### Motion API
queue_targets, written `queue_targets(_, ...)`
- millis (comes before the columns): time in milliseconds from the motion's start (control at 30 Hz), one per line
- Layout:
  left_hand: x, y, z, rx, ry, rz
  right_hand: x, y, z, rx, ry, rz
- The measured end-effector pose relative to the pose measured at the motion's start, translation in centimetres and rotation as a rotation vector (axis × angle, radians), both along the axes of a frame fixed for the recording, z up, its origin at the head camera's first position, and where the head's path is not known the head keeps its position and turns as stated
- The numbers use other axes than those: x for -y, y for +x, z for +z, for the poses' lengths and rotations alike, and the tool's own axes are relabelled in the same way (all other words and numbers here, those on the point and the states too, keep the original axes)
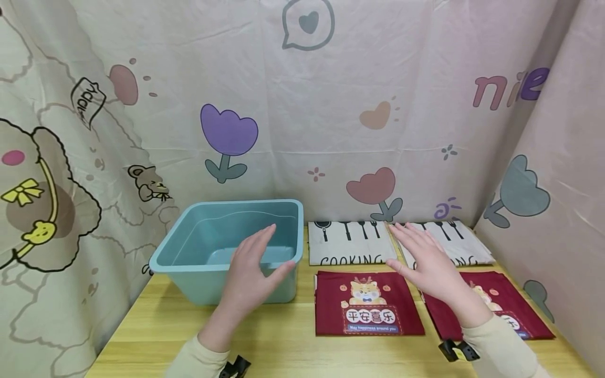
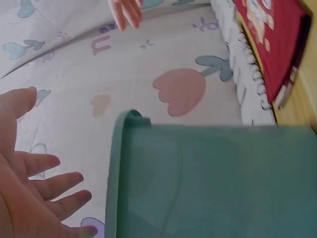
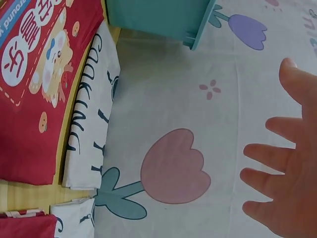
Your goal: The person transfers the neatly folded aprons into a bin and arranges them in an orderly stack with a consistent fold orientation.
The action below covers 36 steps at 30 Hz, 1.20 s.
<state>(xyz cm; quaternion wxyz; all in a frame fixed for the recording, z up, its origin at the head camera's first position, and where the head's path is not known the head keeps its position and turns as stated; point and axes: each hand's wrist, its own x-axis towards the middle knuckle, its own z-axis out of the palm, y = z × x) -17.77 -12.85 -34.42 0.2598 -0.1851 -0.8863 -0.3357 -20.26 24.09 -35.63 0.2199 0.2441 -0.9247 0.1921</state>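
My left hand point(image 1: 251, 273) is held up in front of the teal plastic tub point(image 1: 227, 287), its fingers extended and holding nothing. In the left wrist view its spread fingers point(image 2: 58, 191) show beside the tub's rim. My right hand point(image 1: 427, 262) hovers over the folded cloths, fingers straight and nothing in them. Below it lie two dark red folded cloths, one at left point(image 1: 331, 304) with a cartoon animal print, one at right point(image 1: 515, 299) partly covered by the hand. Behind them lie two white folded cloths, left point(image 1: 350, 244) and right point(image 1: 465, 247), printed with utensils and lettering.
The tub stands at the left on a light wooden table point(image 1: 279, 341). A pale curtain point(image 1: 307, 131) printed with flowers and hearts hangs close behind the tub and cloths, and along both sides. Dark wrist straps point(image 1: 458, 350) sit at both sleeves.
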Motion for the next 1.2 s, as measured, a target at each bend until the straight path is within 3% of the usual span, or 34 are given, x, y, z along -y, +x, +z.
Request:
queue_targets(300,-1.9,0.8,0.3,0.002,0.246,-0.078,-0.1,-0.1,-0.5,0.036,-0.149,-0.028)
queue_targets(500,-3.3,1.1,0.3,0.004,0.376,-0.173,-0.3,0.0,-1.3,0.063,-0.275,-0.048)
queue_targets(600,-4.1,1.3,0.1,0.056,0.447,-0.223,-0.4,0.0,-1.7,0.067,-0.328,-0.045)
queue_targets(833,-5.7,1.4,-1.0,0.252,0.592,-0.320,-1.0,-0.1,-2.5,0.113,-0.406,-0.032)
queue_targets(1033,-7.1,1.2,-2.5,0.402,0.610,-0.331,-1.5,-0.3,-3.3,0.189,-0.443,-0.039)
queue_targets(1200,-8.0,0.7,-4.0,0.477,0.610,-0.294,-1.8,-0.5,-4.2,0.268,-0.459,-0.059)
